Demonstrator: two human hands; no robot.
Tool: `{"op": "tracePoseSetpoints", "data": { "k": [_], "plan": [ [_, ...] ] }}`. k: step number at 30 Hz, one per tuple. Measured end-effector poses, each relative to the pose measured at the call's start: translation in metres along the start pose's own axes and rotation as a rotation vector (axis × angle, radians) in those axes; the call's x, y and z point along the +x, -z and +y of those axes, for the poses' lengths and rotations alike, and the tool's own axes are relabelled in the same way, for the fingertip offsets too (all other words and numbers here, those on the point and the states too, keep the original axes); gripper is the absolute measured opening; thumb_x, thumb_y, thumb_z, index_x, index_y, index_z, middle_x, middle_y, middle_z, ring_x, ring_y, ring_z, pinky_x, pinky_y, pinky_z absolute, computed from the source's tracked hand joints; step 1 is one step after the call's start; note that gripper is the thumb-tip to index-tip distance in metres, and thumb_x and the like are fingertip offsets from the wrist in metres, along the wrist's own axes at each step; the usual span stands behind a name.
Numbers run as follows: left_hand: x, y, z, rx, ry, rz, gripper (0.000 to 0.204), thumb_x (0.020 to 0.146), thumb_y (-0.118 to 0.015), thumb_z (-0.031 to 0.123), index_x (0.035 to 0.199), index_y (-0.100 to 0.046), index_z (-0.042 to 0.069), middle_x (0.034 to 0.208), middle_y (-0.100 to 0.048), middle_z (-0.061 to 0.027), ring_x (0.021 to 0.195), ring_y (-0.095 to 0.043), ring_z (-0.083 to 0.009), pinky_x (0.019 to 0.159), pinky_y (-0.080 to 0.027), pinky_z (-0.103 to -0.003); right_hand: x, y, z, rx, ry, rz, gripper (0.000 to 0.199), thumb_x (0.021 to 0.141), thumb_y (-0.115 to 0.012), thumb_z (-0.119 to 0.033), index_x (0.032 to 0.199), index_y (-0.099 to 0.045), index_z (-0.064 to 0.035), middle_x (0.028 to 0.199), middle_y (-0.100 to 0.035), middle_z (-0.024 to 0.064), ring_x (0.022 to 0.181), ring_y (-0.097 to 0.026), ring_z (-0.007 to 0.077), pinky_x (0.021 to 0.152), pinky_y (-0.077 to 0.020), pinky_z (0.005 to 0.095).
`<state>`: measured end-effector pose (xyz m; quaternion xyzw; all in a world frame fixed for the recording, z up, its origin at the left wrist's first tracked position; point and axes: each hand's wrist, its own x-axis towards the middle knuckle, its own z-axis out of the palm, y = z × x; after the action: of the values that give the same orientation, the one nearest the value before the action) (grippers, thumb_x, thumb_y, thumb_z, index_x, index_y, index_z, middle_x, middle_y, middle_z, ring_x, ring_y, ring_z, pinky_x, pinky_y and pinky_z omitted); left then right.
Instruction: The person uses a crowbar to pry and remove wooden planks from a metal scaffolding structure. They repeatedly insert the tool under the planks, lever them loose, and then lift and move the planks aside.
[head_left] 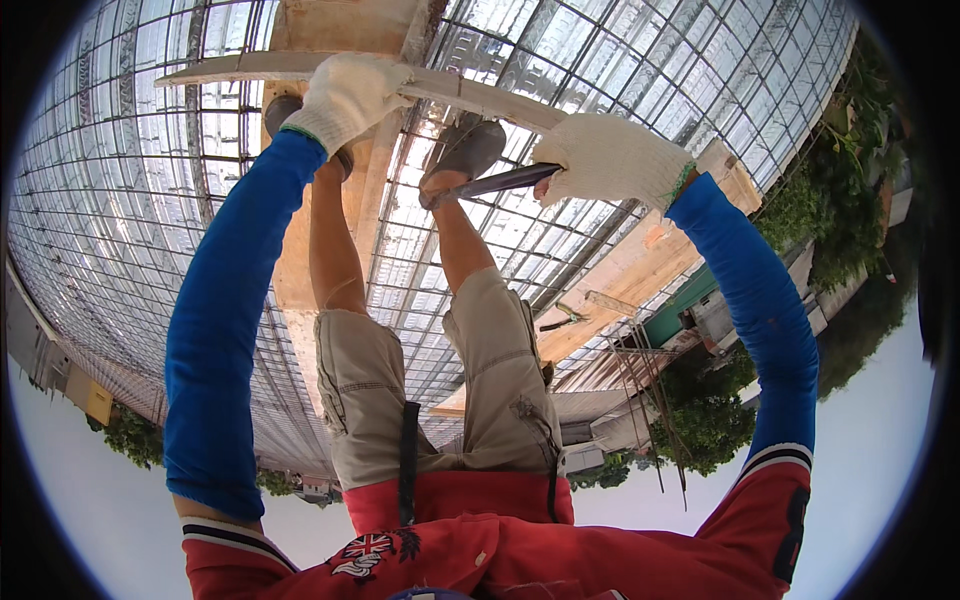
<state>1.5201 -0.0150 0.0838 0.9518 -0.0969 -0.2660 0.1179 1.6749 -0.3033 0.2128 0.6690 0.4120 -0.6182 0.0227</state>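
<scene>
A long, narrow wooden strip [475, 97] lies crosswise in front of my feet. My left hand [352, 92], in a white knitted glove, is closed over the strip left of its middle. My right hand [615, 160], gloved the same way, is wrapped round one end of a dark, slim tool [505, 181]. That tool points left toward my right shoe [470, 150]; its far end is too unclear to name its kind. The strip's right end meets the back of my right glove, and I cannot tell whether they touch.
A grid of thin steel bars spreads over shiny corrugated metal sheeting [90, 215]. A plywood board [345, 25] runs under my left foot. To the right lies another wooden plank [600, 325] with a small offcut [611, 303] on it. Trees [850, 190] and buildings stand beyond the edge.
</scene>
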Motion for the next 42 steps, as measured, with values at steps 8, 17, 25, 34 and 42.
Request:
{"op": "tracePoseSetpoints", "data": {
  "k": [8,17,25,34,42],
  "plan": [
    [0.01,0.031,0.008,0.101,0.116,-0.232,0.032,0.102,-0.066,0.047,0.116,-0.073,0.02,0.103,-0.079,-0.0051,0.101,-0.077,-0.0287,0.087,-0.064,-0.046,-0.012,0.008,-0.015,-0.15,0.123,-0.062,0.042,0.097,-0.071,-0.05,0.102,-0.08,-0.0092,0.086,-0.073,0.0118,0.08,-0.074,0.0316,0.074,-0.0589,0.048],
    [0.008,0.022,0.007,0.014,0.083,-0.113,0.041,0.097,-0.069,0.051,0.117,-0.077,0.016,0.106,-0.079,-0.0088,0.101,-0.075,-0.0324,0.086,-0.061,-0.048,-0.033,-0.019,0.008,0.013,-0.139,0.016,0.053,0.104,-0.064,-0.058,0.101,-0.074,-0.0065,0.069,-0.066,0.0123,0.069,-0.071,0.0303,0.064,-0.0564,0.0468],
    [0.02,0.059,0.075,0.046,0.03,-0.184,0.098,0.079,-0.085,0.061,0.161,-0.051,0.021,0.162,-0.05,-0.018,0.14,-0.059,-0.0363,0.104,-0.058,-0.051,-0.15,-0.211,-0.013,0.996,-0.626,0.545,0.021,0.098,-0.079,-0.021,0.101,-0.068,-0.0036,0.076,-0.071,0.0069,0.065,-0.071,0.0203,0.059,-0.052,0.0367],
    [0.054,0.062,0.109,0.124,-0.276,-0.435,0.076,0.076,-0.085,0.049,0.139,-0.066,0.011,0.142,-0.057,-0.0114,0.131,-0.058,-0.0307,0.106,-0.049,-0.046,-0.098,-0.268,-0.069,2.092,-0.892,1.258,0.017,0.098,-0.071,-0.009,0.107,-0.058,-0.0037,0.081,-0.061,0.0035,0.057,-0.061,0.0111,0.048,-0.0494,0.0266],
    [0.027,0.022,0.118,0.222,-0.348,-0.465,0.05,0.095,-0.069,0.038,0.137,-0.065,0.012,0.12,-0.069,-0.0066,0.118,-0.064,-0.0247,0.1,-0.049,-0.044,0.0,-0.25,-0.02,2.32,-0.653,1.515,0.04,0.1,-0.071,-0.01,0.134,-0.056,0.0053,0.114,-0.063,0.0094,0.097,-0.07,0.0164,0.075,-0.0647,0.0268]
  ]
}}
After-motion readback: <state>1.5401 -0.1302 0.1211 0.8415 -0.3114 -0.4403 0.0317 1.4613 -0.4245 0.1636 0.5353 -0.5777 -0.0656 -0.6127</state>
